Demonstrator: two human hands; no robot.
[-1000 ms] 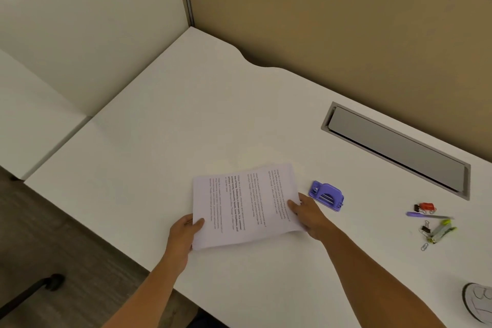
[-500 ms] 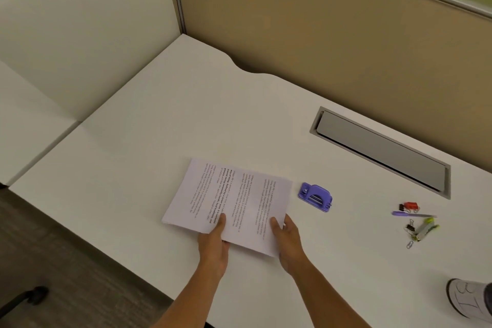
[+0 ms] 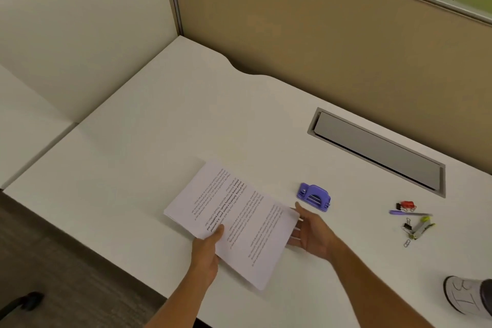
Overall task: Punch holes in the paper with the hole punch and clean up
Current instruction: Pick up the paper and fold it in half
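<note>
A thin stack of printed paper is lifted at an angle over the white desk, its text upside down to me. My left hand grips its near-left edge, thumb on top. My right hand is at the sheet's right edge with the fingers spread and partly under the paper. A small purple hole punch sits on the desk just beyond my right hand, untouched.
A grey cable-tray lid is set into the desk at the back right. Binder clips, a purple pen and a yellow-green clip lie at the right. A white mug stands at the lower right. Partition walls close the back.
The paper has been turned and tilted, its long side now running diagonally. My right hand slid from the near edge to the right edge and opened its fingers.
</note>
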